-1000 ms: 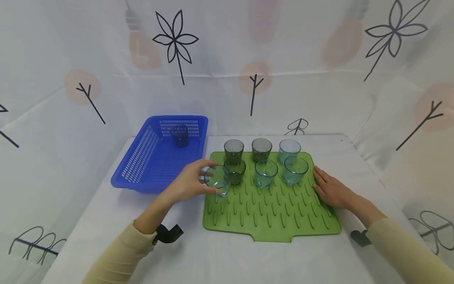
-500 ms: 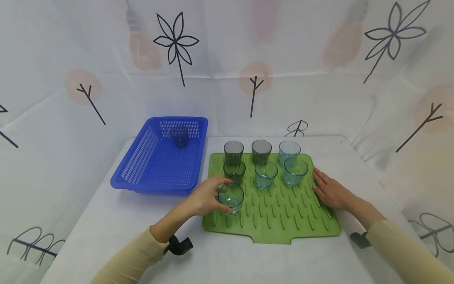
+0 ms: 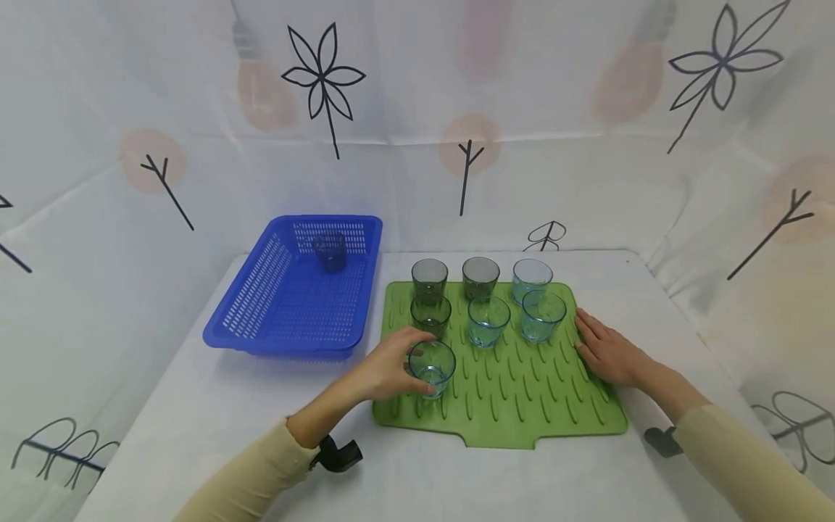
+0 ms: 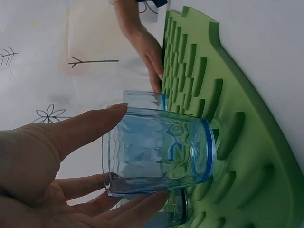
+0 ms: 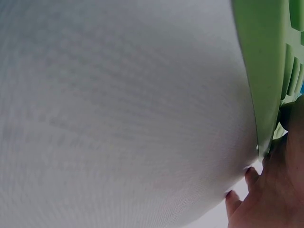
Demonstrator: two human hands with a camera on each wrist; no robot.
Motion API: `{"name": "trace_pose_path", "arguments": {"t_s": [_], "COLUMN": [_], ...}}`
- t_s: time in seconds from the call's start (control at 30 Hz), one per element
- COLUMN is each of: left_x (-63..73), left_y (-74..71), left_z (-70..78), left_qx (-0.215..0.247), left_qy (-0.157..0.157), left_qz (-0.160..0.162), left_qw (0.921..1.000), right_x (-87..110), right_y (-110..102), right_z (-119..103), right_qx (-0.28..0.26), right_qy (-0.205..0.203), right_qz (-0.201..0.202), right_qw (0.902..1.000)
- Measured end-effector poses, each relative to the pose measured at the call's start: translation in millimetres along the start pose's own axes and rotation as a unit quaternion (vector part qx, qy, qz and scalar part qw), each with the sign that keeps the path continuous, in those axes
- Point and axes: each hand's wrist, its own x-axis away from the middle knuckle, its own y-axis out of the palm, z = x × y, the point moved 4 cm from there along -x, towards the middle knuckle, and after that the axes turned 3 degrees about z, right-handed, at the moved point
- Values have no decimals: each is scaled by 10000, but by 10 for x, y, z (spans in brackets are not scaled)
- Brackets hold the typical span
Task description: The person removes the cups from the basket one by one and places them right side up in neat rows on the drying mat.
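Note:
My left hand [image 3: 386, 371] holds a pale blue drinking glass [image 3: 433, 373] by its sides, thumb on the near side and fingers on the far side. The glass is upright at the front left of a green ribbed drying mat [image 3: 515, 409]. In the left wrist view its base is right at the ribs, and the thumb and fingers of the left hand [image 4: 38, 161] lie along the rim end. Flat at the mat's right edge rests my right hand [image 3: 609, 353], fingers straight. The right wrist view shows its fingers at the mat's edge and the white cloth.
Two rows of glasses stand at the back of the mat: grey ones such as the near-left grey glass [image 3: 430, 319], and blue ones such as the right blue glass [image 3: 543, 319]. Left of the mat sits a blue plastic basket [image 3: 218, 335] with a dark glass [image 3: 333, 257] inside.
My left hand has carried the blue glass from the mat's left edge rightward and toward me, down to the mat in front of the grey glass. The right hand has stayed in place.

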Motion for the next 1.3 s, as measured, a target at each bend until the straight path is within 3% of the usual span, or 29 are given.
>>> {"name": "trace_pose_path", "arguments": {"t_s": [0.47,0.7,0.97,1.3], "left_x": [10,87,193,188], "left_y": [15,-82,-383,-1019], "left_z": [-8,10,44,111], "left_qx": [42,235,135,-306], "left_qy": [-30,-60,-164,-138], "left_qz": [-1,-9,253,1200], "left_qw": [10000,9997,9995,9922], "right_x": [9,41,32,7], "right_y": [-22,-53,-66,-17], "right_z": [-13,-94,-97,-13], "right_qx": [-14,-88,-89,-103], "right_qy": [65,-125,-95,62], "right_qz": [-40,315,240,-110], "right_qw": [10000,9994,9996,9999]}}
